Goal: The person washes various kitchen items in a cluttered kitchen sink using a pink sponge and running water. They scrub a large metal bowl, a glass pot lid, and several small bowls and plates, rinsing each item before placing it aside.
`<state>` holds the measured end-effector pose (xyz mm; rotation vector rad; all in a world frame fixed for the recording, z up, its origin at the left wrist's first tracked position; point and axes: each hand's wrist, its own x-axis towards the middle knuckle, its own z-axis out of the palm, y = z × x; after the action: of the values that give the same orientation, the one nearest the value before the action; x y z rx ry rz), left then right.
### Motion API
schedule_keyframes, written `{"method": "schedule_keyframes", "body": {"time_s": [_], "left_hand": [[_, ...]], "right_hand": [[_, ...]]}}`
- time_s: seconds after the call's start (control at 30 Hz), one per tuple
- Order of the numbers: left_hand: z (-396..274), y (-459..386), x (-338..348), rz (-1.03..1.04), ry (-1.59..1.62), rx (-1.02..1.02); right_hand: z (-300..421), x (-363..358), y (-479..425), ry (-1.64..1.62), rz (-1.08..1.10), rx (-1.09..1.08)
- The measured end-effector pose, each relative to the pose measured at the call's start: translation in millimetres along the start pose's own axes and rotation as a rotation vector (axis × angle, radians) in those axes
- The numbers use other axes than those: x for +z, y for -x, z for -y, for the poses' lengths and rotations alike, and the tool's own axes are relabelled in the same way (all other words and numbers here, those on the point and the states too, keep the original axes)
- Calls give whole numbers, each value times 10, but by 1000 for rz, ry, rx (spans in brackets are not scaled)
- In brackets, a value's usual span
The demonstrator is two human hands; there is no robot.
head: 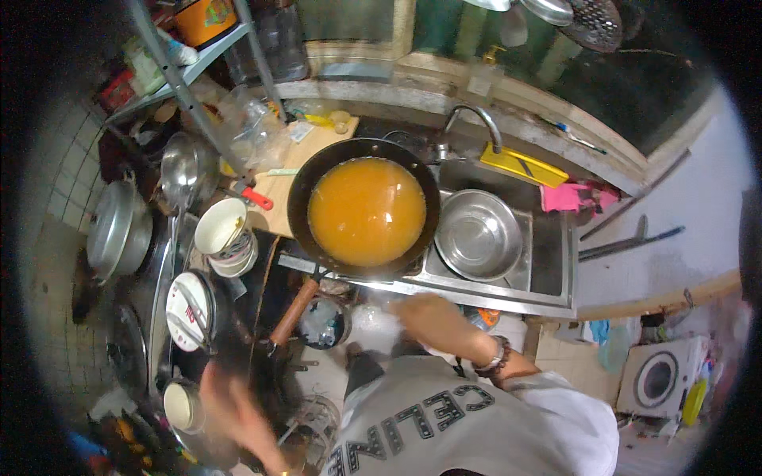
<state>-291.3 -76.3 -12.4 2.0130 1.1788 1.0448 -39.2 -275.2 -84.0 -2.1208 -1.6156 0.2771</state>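
Note:
A wok (299, 196) with a wooden handle (296, 312) holds orange-brown liquid (366, 211) and sits at the counter's front, beside the sink. My right hand (431, 324), with a bracelet at the wrist, is just in front of the sink's metal edge. Its blurred fingers hide whether they hold anything. At the lower left my left hand (232, 401) is blurred too, its fingers apart and nothing visible in them. It is nearest to a cream-coloured cup (178, 406). A metal basin (479, 235) rests in the sink (547, 256).
Stacked bowls (221, 229), a white lidded pot (187, 312) and an aluminium pot (119, 229) stand left. A red-handled tool (257, 198) lies by the cutting board (274, 217). Behind the sink are a faucet (476, 113) and a yellow slicer (524, 165). An open-topped bin (324, 324) stands below.

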Motion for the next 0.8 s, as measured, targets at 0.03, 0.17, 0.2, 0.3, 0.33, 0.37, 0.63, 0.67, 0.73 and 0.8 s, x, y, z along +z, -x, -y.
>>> {"method": "schedule_keyframes", "body": {"time_s": [0.03,0.17,0.2,0.3,0.33,0.37,0.63,0.67,0.73,0.8], "left_hand": [[-108,-2,170,28,-57,2],[-402,-37,666,257,-22,126],[-403,-49,780,310,8,256],[-205,-152,943,320,-13,310],[-76,-240,905,276,-68,283],[43,-332,872,235,-118,264],[2687,-1005,-34,-387,-99,-500],[2456,-1121,-86,-277,261,-828],[2397,-1168,-36,-332,604,-1001],[2668,-1283,-12,-284,669,-1143]], "right_hand": [[-177,35,148,21,80,118],[-561,-16,730,144,-4,460],[-538,-85,790,225,-64,423],[-800,89,1136,254,-116,625],[-772,89,1152,259,-115,664],[-747,99,1157,266,-121,709],[-609,129,660,160,-58,608],[-582,96,512,184,-58,580],[-552,39,243,214,-81,464],[-343,-96,-116,-65,-45,404]]}}
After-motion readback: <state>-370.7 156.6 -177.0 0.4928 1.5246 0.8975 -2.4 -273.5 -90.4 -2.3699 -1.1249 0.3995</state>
